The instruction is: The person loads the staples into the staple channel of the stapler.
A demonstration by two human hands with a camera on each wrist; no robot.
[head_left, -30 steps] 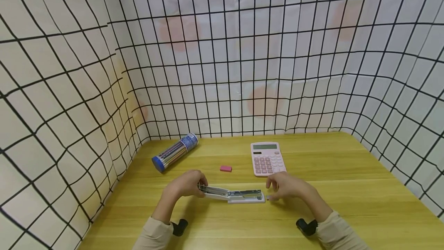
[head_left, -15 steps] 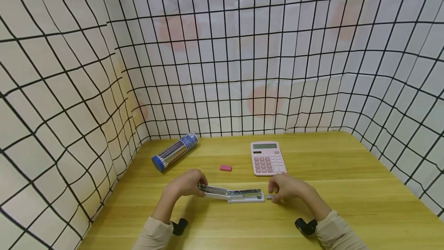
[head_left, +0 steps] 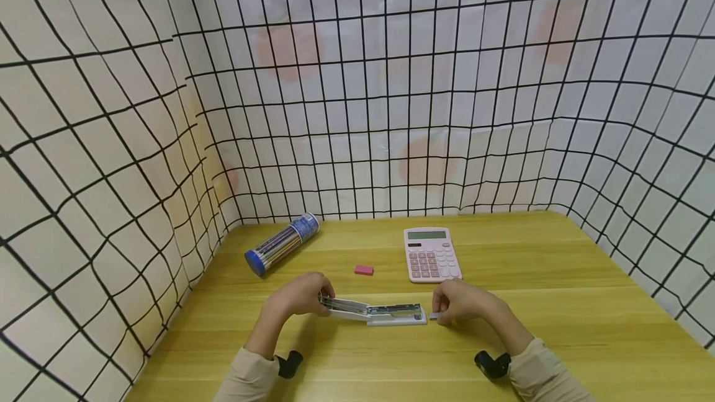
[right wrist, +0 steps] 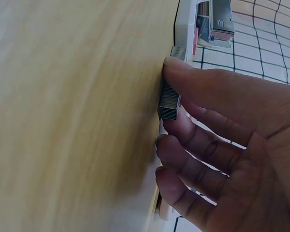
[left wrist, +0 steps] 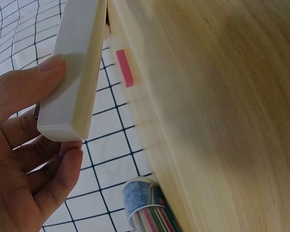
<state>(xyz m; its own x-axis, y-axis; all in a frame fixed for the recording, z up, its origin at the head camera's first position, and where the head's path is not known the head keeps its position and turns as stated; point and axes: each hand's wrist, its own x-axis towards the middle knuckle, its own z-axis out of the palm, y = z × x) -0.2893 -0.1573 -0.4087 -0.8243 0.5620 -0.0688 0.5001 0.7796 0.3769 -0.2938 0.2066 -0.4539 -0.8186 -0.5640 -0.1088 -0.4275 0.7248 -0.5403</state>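
Observation:
A white stapler [head_left: 396, 315] lies folded wide apart on the table, its metal magazine showing. My left hand [head_left: 301, 295] grips the raised top arm, and in the left wrist view the thumb presses on the smooth white cover [left wrist: 70, 87] with fingers curled beneath. Just right of the stapler's base, my right hand [head_left: 459, 300] pinches a strip of staples [right wrist: 170, 99] between thumb and fingers, low over the wood. The other fingers of that hand are bent loosely. The strip's near end points toward the stapler in the head view.
Behind the stapler lies a small pink eraser [head_left: 364, 270]. A pink calculator [head_left: 431, 255] sits behind my right hand. At the back left is a clear tube of pencils with a blue lid [head_left: 282, 245]. Grid-patterned cloth [head_left: 357, 92] walls the table [head_left: 357, 358] at the back and sides.
My right hand has gone from hovering with fingers apart beside the staple strip to pinching it, with a slight shift right. The left hand and stapler have stayed in place.

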